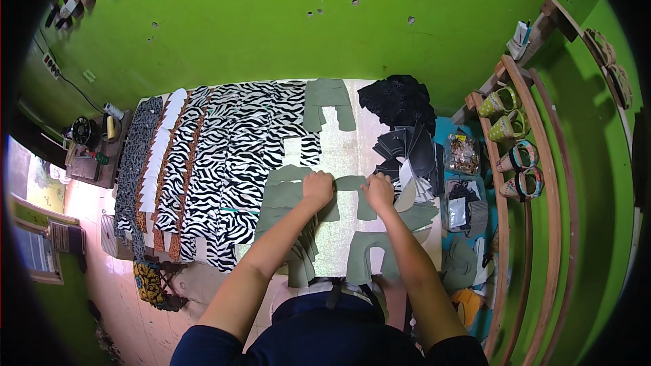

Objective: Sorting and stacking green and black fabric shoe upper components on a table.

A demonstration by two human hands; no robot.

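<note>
Over the pale tabletop [354, 144], a grey-green cut piece of sheet material [350, 184] stretches between my two hands. My left hand [318, 188] is closed on its left end, and my right hand [378, 192] pinches the right end. Both hands hide part of the piece. Beside my left hand and under that forearm lie overlapping grey-green pieces [279, 196]. Another arched grey-green piece [359, 259] rests near the front edge, below my right forearm. At the back of the table sit more stacked pieces [327, 95] of the same colour.
Overlapping zebra-striped pieces [247, 142] cover the table's left half, beside white pieces [160, 152]. Black pieces [405, 152] and a black fabric heap [399, 100] occupy the right side. A wooden rack [527, 95] holds sandals [519, 181]. A machine [83, 132] stands far left.
</note>
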